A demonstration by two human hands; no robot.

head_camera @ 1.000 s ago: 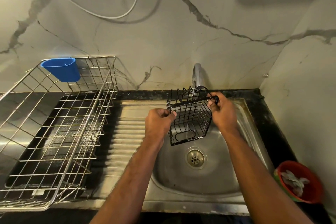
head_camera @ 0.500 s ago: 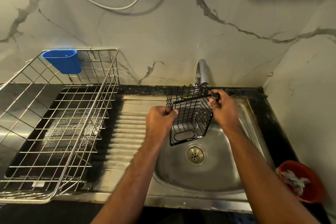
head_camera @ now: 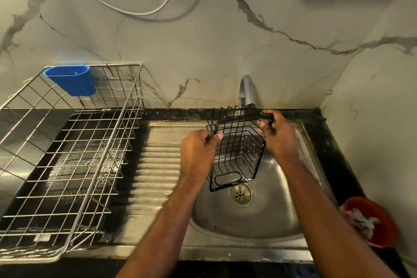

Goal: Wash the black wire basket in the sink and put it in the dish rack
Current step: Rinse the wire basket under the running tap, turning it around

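Both hands have the black wire basket [head_camera: 238,153] up in the air over the sink bowl [head_camera: 266,216], tipped so its open mouth faces the person and its bottom end hangs just above the drain [head_camera: 240,194]. The left hand [head_camera: 198,153] is curled around the near left rim, thumb and fingers pinching the wire; the right hand [head_camera: 278,136] pinches the top right corner of the rim close under the tap [head_camera: 247,90]. No stream shows from the spout, and I cannot tell from here whether the basket is wet, so the washing looks to me either barely begun or in a pause; no sponge or soap is in sight. What plainly remains is the second half: the steel dish rack [head_camera: 67,160] stands on its dark tray to the left of the ribbed drainboard [head_camera: 155,165], well apart from the basket, with only a blue plastic cutlery cup [head_camera: 72,82] hooked on its back rail. The basket has to travel across that drainboard to get there. A red bowl [head_camera: 372,221] with crumpled scraps sits on the counter at the right, not involved.
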